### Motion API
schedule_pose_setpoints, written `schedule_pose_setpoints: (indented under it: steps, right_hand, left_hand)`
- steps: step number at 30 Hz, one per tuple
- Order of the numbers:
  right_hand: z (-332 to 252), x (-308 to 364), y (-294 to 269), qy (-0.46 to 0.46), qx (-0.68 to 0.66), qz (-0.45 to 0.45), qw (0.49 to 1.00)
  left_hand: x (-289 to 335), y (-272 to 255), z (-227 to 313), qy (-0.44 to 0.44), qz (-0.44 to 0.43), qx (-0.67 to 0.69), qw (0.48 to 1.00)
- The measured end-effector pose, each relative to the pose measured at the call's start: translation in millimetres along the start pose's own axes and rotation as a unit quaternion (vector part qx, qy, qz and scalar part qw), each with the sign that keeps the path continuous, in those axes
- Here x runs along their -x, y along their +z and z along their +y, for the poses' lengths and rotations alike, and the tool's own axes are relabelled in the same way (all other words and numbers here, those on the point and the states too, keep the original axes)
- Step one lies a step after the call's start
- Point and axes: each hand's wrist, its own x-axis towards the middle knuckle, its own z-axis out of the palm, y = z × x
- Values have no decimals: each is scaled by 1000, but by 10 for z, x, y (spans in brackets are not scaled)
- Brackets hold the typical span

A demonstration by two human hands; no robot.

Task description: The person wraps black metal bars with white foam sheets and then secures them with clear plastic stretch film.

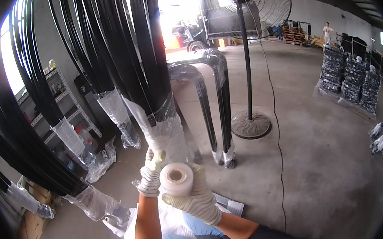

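My right hand (pixel 203 198), in a striped white knit glove, is wrapped round a thick roll of clear stretch film (pixel 177 186); its hollow core faces up. My left hand (pixel 152 164), gloved alike, is just left of the roll, fingers closed at the film low on a bundle of long black strips (pixel 145 70). That bundle's lower end is covered in clear film (pixel 167 133). My left fingertips are small and partly lost against the pale film.
More black bundles (pixel 30 137) with wrapped ends lean at the left by a metal shelf (pixel 73 95). Ahead are wrapped bent black strips (pixel 218 76), a pedestal fan (pixel 246 65) and its cable (pixel 280 150). Wrapped stacks (pixel 352 79) and a distant person (pixel 329 32) are at right.
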Motion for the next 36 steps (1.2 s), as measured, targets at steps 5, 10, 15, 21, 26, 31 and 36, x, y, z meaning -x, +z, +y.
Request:
schedule_pose_setpoints:
  steps: [5, 10, 15, 21, 26, 31, 36]
  right_hand:
    - [-49, -123, -299, 48, -105, -48, 992]
    - [-306, -278, -368, 184, -255, -80, 946]
    - [-41, -353, -792, 141, -176, -23, 974]
    - [303, -919, -993, -17, 98, -46, 994]
    - [893, -1717, -884, -18, -171, -217, 961]
    - [1184, -1686, -360, 20, -422, -321, 848]
    - [1401, -1550, -216, -2, -517, -325, 792]
  left_hand:
    - [-198, 151, 130, -21, -171, -21, 985]
    - [-393, -389, -54, -16, -247, -45, 968]
    - [-487, -273, -97, -4, -194, -82, 978]
    - [-395, -379, -22, -26, -221, -41, 974]
    - [-281, -226, 136, 10, -197, -177, 964]
    - [-111, 27, 444, 389, -90, -515, 758]
    - [-326, -448, -450, 233, -5, -29, 972]
